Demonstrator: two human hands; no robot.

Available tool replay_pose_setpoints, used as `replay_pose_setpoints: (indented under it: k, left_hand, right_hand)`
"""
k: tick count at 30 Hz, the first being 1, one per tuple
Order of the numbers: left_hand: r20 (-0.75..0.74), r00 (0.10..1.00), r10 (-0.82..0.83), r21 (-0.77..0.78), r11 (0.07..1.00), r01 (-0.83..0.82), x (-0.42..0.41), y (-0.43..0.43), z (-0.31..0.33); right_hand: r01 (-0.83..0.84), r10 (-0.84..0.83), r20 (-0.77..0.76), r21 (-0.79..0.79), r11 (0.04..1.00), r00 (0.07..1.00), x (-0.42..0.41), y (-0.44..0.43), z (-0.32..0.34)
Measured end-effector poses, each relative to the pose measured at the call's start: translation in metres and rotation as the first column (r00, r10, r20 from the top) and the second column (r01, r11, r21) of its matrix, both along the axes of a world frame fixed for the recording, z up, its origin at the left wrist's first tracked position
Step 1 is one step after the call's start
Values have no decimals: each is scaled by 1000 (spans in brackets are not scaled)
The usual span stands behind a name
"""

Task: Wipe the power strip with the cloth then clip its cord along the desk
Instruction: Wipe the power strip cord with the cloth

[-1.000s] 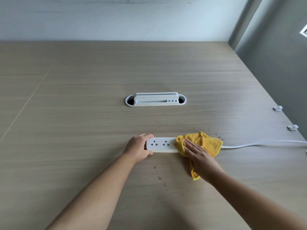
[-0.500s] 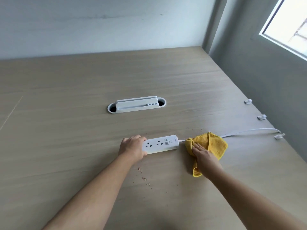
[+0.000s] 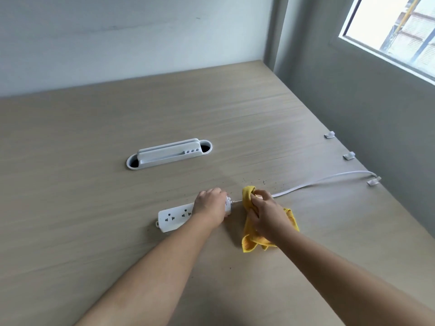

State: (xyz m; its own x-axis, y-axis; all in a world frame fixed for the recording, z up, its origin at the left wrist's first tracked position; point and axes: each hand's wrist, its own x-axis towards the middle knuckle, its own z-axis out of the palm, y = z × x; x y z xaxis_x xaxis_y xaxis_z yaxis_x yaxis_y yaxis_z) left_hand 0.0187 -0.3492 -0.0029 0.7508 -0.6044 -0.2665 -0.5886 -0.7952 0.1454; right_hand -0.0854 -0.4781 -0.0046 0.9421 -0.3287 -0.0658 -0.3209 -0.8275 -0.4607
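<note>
A white power strip lies on the wooden desk. My left hand presses down on the strip's right end, where the cord comes out. My right hand holds a yellow cloth bunched around the white cord just right of the strip. The cord runs right to the nearest of three white cable clips by the desk's right edge. The other two clips hold nothing.
A white oval cable grommet with a raised lid is set into the desk behind the strip. Dark crumbs are scattered on the desk around my hands. A grey wall and a window border the desk on the right.
My left hand shifted from the strip's left end to its right end. My right hand moved the cloth off the strip onto the cord and closed around it. The view swung to the right.
</note>
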Motion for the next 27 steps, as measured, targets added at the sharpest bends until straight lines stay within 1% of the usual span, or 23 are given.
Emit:
replay_pose_setpoints:
  k: [2, 5, 9, 11, 15, 17, 18, 20, 23, 25, 27]
  left_hand:
    - [8, 999, 41, -22, 999, -41, 0, -2, 0]
    - [-30, 997, 74, -47, 996, -75, 1, -1, -1]
    - [-40, 996, 75, -32, 997, -76, 4, -2, -4]
    - [-35, 997, 69, -6, 998, -69, 6, -4, -3]
    - [-45, 995, 89, 6, 996, -88, 8, -5, -2]
    - [-52, 994, 92, 5, 996, -92, 7, -6, -1]
    - [-56, 994, 92, 8, 996, -92, 8, -6, -1]
    - [-55, 994, 93, 20, 996, -93, 8, -7, 1]
    - [-61, 992, 109, 11, 994, -109, 8, -8, 1]
    - [-58, 991, 123, 12, 992, -122, 8, -10, 2]
    - [-39, 992, 123, 56, 991, -120, 9, -13, 3]
  right_hand:
    - [-82, 80, -51, -49, 995, 995, 19, 7, -7]
    - [-140, 130, -97, -105, 985, 987, 38, 11, -21]
    - [-151, 145, -56, -133, 979, 988, 41, 3, -28]
    - [-106, 99, -48, -166, 980, 994, 33, -19, -30]
    - [97, -114, -72, -203, 974, 991, 7, -87, -26]
    - [131, -160, -108, -232, 964, 981, 2, -104, -21]
    - [124, -154, -112, -240, 963, 982, 5, -100, -19]
    - [44, -68, -116, -196, 980, 991, 16, -69, -16]
    - [-115, 110, -124, -35, 993, 986, 34, 2, -18]
    - [-95, 96, -91, 7, 995, 991, 38, 17, -21]
    - [-52, 49, -80, -28, 998, 996, 31, -9, -26]
